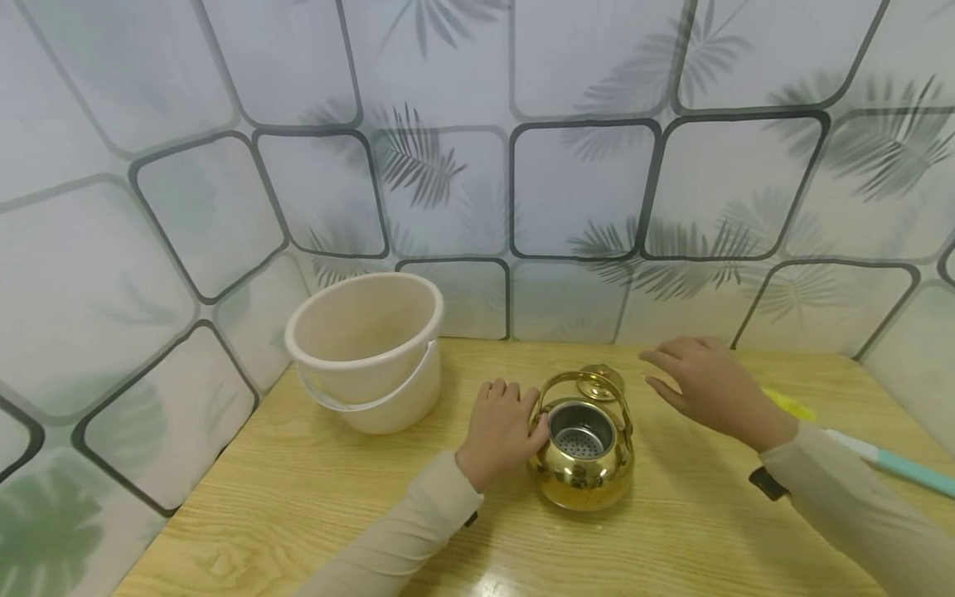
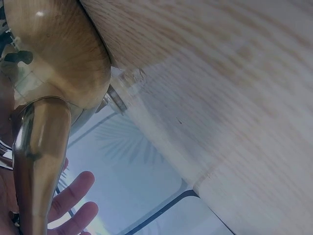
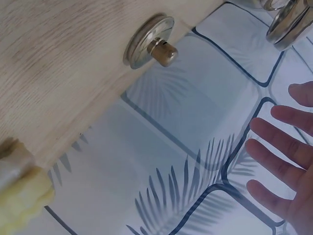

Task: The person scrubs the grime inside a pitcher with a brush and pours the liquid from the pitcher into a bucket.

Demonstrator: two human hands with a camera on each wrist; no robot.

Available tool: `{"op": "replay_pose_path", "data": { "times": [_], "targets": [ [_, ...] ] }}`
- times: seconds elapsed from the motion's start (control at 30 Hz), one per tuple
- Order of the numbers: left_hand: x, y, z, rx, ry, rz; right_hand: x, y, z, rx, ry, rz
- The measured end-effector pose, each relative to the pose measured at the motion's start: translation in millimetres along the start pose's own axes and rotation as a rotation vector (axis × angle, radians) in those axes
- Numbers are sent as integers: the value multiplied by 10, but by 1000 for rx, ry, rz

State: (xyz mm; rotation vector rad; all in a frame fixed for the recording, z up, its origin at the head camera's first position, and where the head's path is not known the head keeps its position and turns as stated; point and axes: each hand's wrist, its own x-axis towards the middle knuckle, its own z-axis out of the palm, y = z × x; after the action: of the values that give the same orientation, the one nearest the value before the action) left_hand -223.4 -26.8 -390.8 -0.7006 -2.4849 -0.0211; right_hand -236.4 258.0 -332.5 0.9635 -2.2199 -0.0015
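A shiny gold kettle (image 1: 585, 485) stands uncovered on the wooden table, a perforated steel strainer (image 1: 580, 444) set in its mouth. At its left side, my left hand (image 1: 496, 435) holds it near the handle's base, thumb by the rim. In the left wrist view the spout (image 2: 44, 156) hides part of that hand, while other fingers (image 2: 73, 196) reach out past it. My right hand (image 1: 701, 390) hovers to the right of the kettle, holding nothing, its fingers spread in the right wrist view. The gold lid (image 1: 600, 383) lies on the table just behind the kettle, its knob (image 3: 164, 53) upward.
A white bucket (image 1: 421, 390) with its handle hanging down stands at the back left. Right of the kettle lies a long teal-and-white handle (image 1: 913, 473), with a yellow piece (image 1: 789, 405) partly behind my right forearm. A patterned wall (image 1: 582, 191) borders the table.
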Motion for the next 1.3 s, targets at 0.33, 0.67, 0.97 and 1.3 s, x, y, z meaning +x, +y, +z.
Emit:
{"op": "replay_pose_path", "data": {
  "times": [0.33,0.67,0.97,1.3],
  "targets": [
    [-5,-3,25,1,17,1,14,-109,-52,26,43,-52],
    [-3,-2,22,-6,27,2,70,-241,-169,40,43,-68],
    [0,-3,21,-11,25,-2,124,-379,-250,67,61,-114],
    [1,-5,37,0,27,0,150,-545,-300,138,66,-182]
  ]
}}
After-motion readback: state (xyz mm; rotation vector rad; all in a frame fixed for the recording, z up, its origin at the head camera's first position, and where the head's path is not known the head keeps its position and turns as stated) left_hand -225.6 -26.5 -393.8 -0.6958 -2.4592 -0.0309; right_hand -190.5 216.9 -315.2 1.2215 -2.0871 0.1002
